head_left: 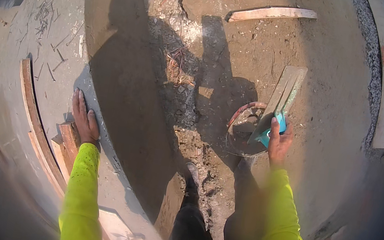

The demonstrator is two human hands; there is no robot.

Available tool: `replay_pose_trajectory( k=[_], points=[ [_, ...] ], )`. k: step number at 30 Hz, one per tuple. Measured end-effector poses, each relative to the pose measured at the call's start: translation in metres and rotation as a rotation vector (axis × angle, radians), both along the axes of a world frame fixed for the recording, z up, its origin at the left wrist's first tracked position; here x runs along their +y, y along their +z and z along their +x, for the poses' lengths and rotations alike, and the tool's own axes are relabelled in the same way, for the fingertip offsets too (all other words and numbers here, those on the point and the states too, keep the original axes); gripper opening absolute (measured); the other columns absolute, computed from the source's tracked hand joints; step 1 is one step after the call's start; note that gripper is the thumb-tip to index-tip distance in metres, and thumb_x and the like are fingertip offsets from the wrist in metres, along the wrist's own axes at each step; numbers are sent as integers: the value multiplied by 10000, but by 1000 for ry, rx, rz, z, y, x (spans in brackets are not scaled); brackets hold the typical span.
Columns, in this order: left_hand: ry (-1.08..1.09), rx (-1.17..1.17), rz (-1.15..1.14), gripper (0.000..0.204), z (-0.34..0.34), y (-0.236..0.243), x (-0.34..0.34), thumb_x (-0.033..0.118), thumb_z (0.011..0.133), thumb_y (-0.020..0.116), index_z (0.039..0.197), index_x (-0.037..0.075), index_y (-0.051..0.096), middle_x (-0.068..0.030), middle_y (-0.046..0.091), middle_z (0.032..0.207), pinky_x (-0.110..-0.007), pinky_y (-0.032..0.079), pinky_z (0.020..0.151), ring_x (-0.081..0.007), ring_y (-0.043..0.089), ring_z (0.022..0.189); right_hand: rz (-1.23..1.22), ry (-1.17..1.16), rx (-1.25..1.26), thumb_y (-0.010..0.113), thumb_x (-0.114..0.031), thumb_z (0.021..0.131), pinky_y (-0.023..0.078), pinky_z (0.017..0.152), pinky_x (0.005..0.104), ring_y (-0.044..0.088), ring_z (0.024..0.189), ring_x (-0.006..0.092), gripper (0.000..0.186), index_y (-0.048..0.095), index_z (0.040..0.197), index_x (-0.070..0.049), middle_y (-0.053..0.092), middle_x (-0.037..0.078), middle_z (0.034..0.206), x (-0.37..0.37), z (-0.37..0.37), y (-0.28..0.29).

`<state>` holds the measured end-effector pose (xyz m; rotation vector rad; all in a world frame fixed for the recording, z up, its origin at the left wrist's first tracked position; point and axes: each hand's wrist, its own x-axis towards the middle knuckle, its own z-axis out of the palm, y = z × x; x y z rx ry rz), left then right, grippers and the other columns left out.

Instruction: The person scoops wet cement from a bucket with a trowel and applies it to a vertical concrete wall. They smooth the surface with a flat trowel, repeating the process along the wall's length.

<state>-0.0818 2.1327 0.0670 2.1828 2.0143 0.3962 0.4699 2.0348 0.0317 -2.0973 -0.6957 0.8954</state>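
Head view: the right hand [279, 143], at the end of a bright yellow-green sleeve [285, 212], is closed around the turquoise handle of a long, flat, grey metal plastering trowel [284, 92]. The trowel's blade slants away from the person, its near end over the right side of a round bucket with a reddish rim [236, 117] that stands on the brown, dusty ground [331, 66]; whether blade and rim touch, I cannot tell. Grey material shows inside the bucket.

The left hand lies palm down, fingers stretched out and grasping nothing, on a grey concrete ledge [12, 46]. Just beside this left hand [85, 120] are short brown wooden blocks [70, 137], and farther left lies a long, narrow wooden strip [33, 105]. Thin dark nails [45, 14] are scattered toward the ledge's far end. Beyond the bucket, a pale wooden plank [274, 15] rests on the ground, well apart from the trowel.
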Motion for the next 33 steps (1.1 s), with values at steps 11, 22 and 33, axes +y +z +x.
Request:
replay_pose_trajectory(
  k=[11, 22, 33],
  points=[
    [88, 114, -26, 638, 119, -71, 3, 229, 940, 285, 1544, 27, 244, -193, 212, 1603, -445, 156, 1217, -343, 208, 1484, -654, 88, -346, 638, -381, 884, 497, 877, 485, 644, 1001, 462, 531, 575, 1159, 69, 660, 323, 1030, -125, 294, -254],
    [76, -478, -575, 759, 398, -150, -74, 57, 792, 696, 1466, 9, 352, -201, 490, 1381, -412, 378, 1089, -359, 502, 1271, -445, 56, -540, 604, -314, 957, 472, 945, 457, 594, 1089, 411, 500, 489, 1341, -15, 575, 273, 1225, -143, 295, -263],
    [545, -1037, -830, 211, 484, -270, -95, 71, 764, 659, 949, -4, 589, -19, 595, 746, -307, 454, 585, -111, 538, 648, -457, 1081, -604, 773, -219, 749, 364, 1006, 511, 489, 1221, 360, 549, 579, 1252, -116, 525, 163, 1272, 30, 177, -209]
  ],
)
